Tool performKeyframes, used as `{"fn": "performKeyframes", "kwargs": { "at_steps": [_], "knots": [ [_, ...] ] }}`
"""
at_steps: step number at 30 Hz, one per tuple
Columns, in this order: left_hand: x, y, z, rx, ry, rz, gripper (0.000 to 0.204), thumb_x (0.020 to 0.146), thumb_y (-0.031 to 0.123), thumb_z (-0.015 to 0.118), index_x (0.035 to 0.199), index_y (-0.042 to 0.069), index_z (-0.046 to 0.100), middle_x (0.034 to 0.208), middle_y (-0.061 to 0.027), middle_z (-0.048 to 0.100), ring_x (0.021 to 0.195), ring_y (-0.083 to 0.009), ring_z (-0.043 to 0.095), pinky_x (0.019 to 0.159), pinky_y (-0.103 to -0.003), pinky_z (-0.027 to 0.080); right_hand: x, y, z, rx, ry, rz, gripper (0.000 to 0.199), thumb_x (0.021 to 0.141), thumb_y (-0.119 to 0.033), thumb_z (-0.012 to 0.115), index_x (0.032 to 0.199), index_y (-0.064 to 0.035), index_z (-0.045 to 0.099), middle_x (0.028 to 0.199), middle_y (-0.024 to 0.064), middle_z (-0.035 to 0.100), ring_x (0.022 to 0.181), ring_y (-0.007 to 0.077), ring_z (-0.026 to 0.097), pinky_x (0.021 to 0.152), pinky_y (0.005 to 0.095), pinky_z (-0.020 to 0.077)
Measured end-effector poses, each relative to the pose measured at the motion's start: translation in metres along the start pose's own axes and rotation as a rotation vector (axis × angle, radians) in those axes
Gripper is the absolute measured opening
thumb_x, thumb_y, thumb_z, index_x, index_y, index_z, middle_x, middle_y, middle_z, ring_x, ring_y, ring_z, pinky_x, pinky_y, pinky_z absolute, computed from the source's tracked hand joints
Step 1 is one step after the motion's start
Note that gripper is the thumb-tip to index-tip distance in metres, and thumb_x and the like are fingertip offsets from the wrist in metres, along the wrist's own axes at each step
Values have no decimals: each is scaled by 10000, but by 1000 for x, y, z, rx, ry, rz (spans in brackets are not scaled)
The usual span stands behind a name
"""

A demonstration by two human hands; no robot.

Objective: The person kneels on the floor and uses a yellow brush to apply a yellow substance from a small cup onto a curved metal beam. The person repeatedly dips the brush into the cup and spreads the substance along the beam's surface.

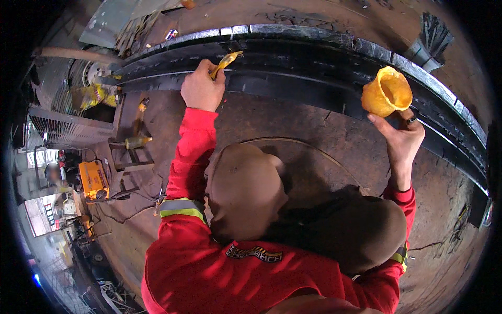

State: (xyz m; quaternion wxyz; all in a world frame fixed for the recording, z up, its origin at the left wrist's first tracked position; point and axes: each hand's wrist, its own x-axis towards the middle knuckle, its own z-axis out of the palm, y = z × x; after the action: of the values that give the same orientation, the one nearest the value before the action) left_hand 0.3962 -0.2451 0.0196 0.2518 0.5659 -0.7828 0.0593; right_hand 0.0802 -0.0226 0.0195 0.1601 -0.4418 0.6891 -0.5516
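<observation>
My left hand (203, 87) is closed around a short, slim tool (226, 64) coated in yellow, possibly a brush or spatula; its exact kind is unclear. The tool's tip is above a long black metal beam (293, 62) that runs across in front of me. On the right, my right hand (401, 135) grips a yellow-orange cup (386, 94) from below, thumb on the near side. Thick yellow material coats the cup, and its mouth tilts toward me. What is inside cannot be made out. Both forearms are in red sleeves with reflective bands.
Beyond the beam stands a bucket of dark rods (430, 46). Left are an orange machine (94, 180), a small metal stand (130, 163) with a bottle (138, 142) on it, and a yellow bag (94, 96). A cable (308, 144) curves over the floor past my knees.
</observation>
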Motion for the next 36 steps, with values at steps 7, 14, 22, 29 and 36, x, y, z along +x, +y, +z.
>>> {"fn": "performKeyframes", "kwargs": {
  "at_steps": [7, 14, 22, 29, 36],
  "knots": [
    [-10, 8, 5, -187, 142, -90, 174, 782, 199, 719, 823, 57, 626, 710, -141, 666, 661, -307, 666, 597, -379, 504, 0, 6, -1, 32, 19, -9, 494, 650, -102, 863, 1076, 43, 661, 976, 55, 702, 916, 97, 624, 889, 250, 441],
    [-36, -6, -5, -418, 227, -39, 179, 794, 137, 736, 830, -8, 637, 737, -129, 686, 671, -161, 672, 625, -284, 499, -1, 2, 0, 58, 23, 30, 488, 644, -118, 870, 1065, 26, 670, 946, 41, 703, 865, 81, 612, 844, 241, 446],
    [-13, 21, 0, -163, 55, -6, 183, 765, 219, 720, 804, 57, 645, 747, -158, 671, 704, -329, 671, 605, -380, 503, -2, 9, -2, 7, 9, -19, 456, 649, -113, 865, 1044, 17, 679, 944, 31, 698, 841, 77, 604, 821, 241, 454],
    [-12, 26, -25, -315, 244, 9, 191, 787, 136, 732, 794, -13, 612, 704, -148, 669, 635, -211, 671, 591, -304, 494, -2, 4, -6, 54, 4, 1, 441, 656, -102, 859, 1042, 11, 681, 970, 29, 700, 914, 89, 622, 876, 251, 454],
    [-23, -3, -22, -235, 126, 24, 182, 747, 180, 723, 780, 42, 610, 734, -135, 664, 687, -345, 652, 608, -391, 500, -2, 5, -6, 12, -21, -4, 448, 662, -104, 856, 1053, 17, 673, 974, 41, 697, 902, 97, 625, 869, 254, 458]
  ]
}}
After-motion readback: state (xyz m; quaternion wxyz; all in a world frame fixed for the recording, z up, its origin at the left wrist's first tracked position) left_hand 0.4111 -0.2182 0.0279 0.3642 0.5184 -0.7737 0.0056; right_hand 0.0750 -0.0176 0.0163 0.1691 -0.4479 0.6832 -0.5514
